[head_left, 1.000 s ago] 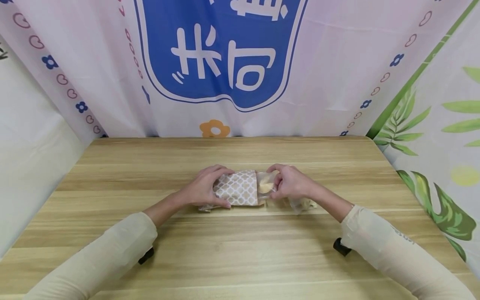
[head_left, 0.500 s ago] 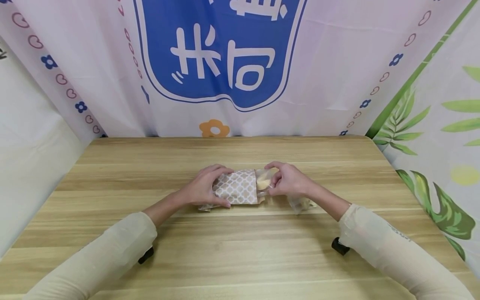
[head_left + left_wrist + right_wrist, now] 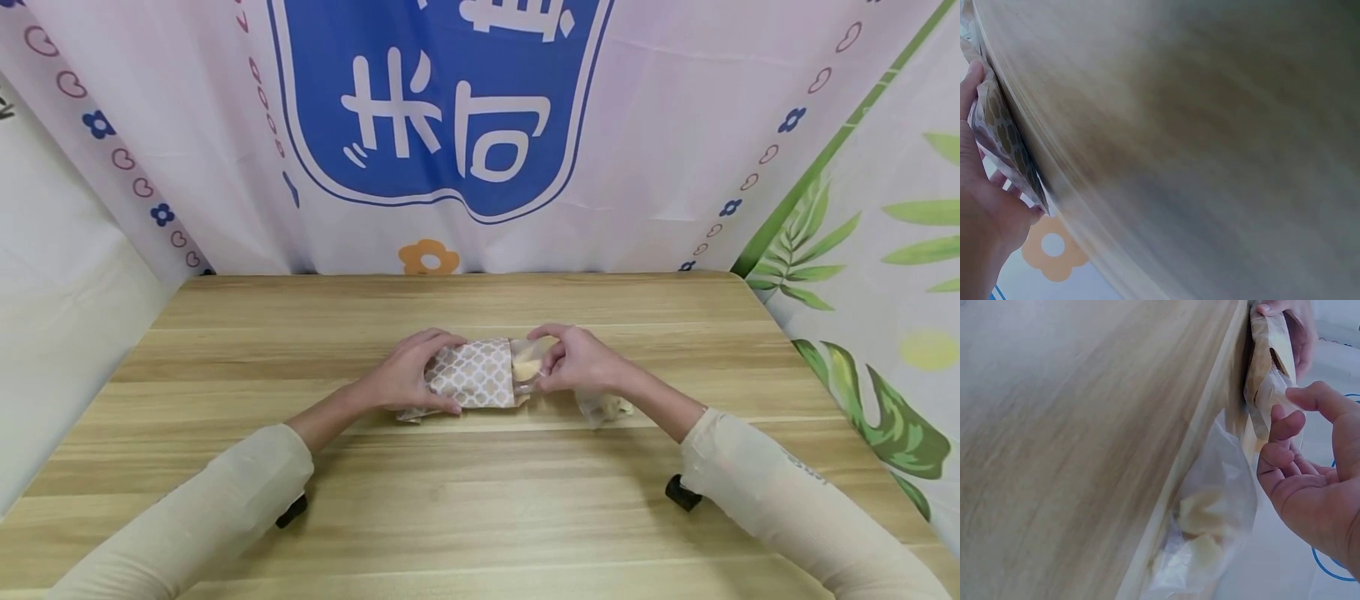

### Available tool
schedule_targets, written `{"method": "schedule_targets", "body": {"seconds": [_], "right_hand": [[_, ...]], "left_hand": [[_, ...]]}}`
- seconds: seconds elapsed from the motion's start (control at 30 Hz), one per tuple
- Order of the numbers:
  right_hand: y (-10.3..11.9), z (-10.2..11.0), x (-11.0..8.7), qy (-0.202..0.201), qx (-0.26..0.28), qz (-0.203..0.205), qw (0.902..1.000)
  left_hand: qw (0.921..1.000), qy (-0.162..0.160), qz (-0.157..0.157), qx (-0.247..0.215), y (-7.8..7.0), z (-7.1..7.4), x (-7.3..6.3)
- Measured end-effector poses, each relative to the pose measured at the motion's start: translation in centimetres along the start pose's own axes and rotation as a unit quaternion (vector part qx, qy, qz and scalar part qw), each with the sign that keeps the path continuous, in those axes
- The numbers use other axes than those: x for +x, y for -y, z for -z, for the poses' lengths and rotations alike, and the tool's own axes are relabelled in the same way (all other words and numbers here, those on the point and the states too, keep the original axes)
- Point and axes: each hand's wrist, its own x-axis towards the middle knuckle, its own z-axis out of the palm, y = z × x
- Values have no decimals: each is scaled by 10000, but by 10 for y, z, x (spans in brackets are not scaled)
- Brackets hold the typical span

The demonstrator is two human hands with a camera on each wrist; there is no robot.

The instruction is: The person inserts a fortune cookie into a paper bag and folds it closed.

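Note:
My left hand (image 3: 408, 375) grips a tan-and-white patterned paper bag (image 3: 476, 373) lying on its side, thumb on the near edge and fingers at the far edge. The bag's mouth faces right. A clear plastic bag (image 3: 527, 367) with a pale yellow piece inside sits partly within that mouth. My right hand (image 3: 585, 362) pinches its outer end between thumb and fingers. In the right wrist view, the paper bag's opening (image 3: 1275, 360) shows a zigzag-cut edge. How far the plastic bag reaches inside is hidden.
A second clear plastic bag (image 3: 1210, 512) with pale yellow pieces lies on the wooden table (image 3: 480, 500), beneath and beside my right wrist. A printed cloth (image 3: 637, 167) hangs behind the table's far edge.
My right hand has shifted slightly left, and a shorter length of the clear plastic bag shows outside the paper bag. My left hand has stayed nearly still.

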Motion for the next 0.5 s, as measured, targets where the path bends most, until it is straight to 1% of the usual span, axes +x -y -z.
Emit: {"method": "schedule_targets", "body": {"seconds": [0.2,0.37,0.5], "right_hand": [[4,4,0,-13,241,85,9997],[4,4,1,107,625,47,9980],[4,1,2,189,754,38,9970]], "left_hand": [[10000,-34,14,-50,0,-1,0],[9999,-67,-7,-105,0,0,0],[9999,-73,-30,-131,0,0,-1]]}}
